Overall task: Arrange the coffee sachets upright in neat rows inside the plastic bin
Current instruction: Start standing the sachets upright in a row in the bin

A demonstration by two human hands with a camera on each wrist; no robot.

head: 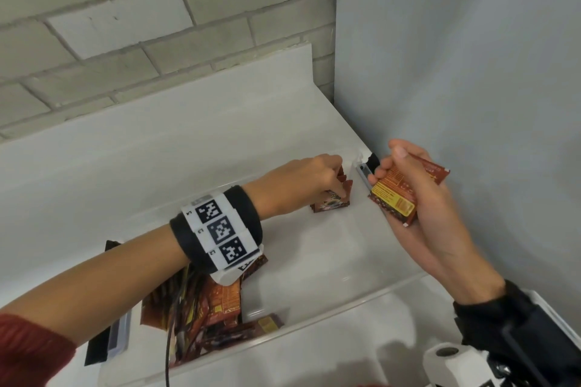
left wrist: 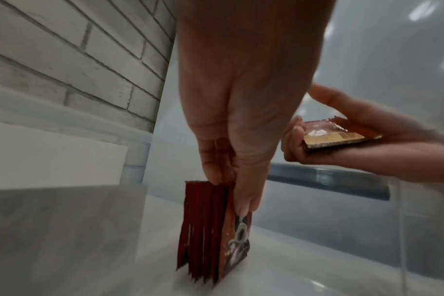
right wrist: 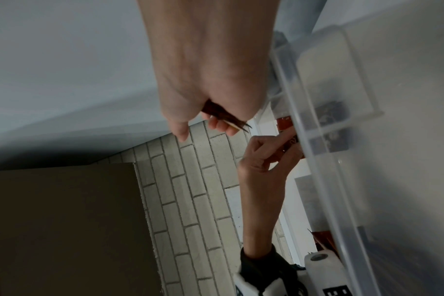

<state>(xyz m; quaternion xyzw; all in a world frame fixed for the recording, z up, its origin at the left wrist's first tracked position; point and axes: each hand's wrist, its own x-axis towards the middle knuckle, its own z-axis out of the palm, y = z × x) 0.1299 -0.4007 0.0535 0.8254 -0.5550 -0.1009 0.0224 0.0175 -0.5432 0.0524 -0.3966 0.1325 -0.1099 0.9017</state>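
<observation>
At the far right corner of the bin (head: pixel 314 336), a small row of sachets (left wrist: pixel 213 230) stands upright on the bin floor, edges up, packed face to face. The left hand (head: pixel 298 185) reaches down onto them from above — its fingers (left wrist: pixel 246 192) curl over the top edges and pinch the row together, one fingertip pressed against the printed face of the nearest sachet. From the left wrist view the row stands near the bin's end wall, not touching it.

The right hand (head: pixel 415 198) hovers just beside that corner, above the bin's right rim, palm turned up. It grasps a few more sachets, the spare stack (head: pixel 396 198), lying flat across the fingers with the thumb clamped over the top; yellow label panels face upward. The right wrist view shows only dark edges of this stack poking out between thumb and fingers.

Nearer the person, at the bin's left end, a loose pile (head: pixel 204 317) of sachets lies jumbled — some flat, some leaning, partly hidden under the left forearm and its wristband (head: pixel 217 226). The middle of the bin floor separates this pile from the upright row.

The bin sits on a white counter (head: pixel 94 166) against a brick wall (head: pixel 125 25), with a grey panel (head: pixel 456 56) on the right.
</observation>
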